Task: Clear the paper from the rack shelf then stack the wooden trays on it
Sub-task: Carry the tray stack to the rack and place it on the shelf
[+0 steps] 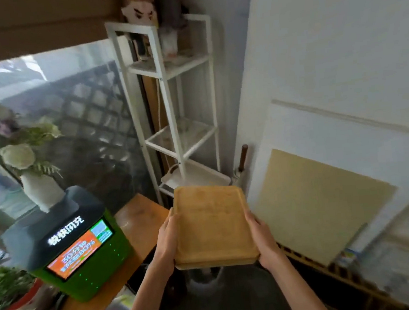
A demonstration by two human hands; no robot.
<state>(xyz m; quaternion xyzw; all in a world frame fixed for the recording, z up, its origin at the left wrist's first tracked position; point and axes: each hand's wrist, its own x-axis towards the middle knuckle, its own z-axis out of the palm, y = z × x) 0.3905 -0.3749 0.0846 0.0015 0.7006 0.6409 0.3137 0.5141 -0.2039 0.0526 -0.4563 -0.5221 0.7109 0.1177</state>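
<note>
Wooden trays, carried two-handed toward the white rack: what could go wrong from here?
1. The wooden trays look like a loose stack held only at the side edges by the left hand and right hand; the lower one could slip out.
2. The rack is narrow and its posts sit close together, so a corner may catch going in.
3. The white tray already on the bottom shelf may leave little room there.
</note>
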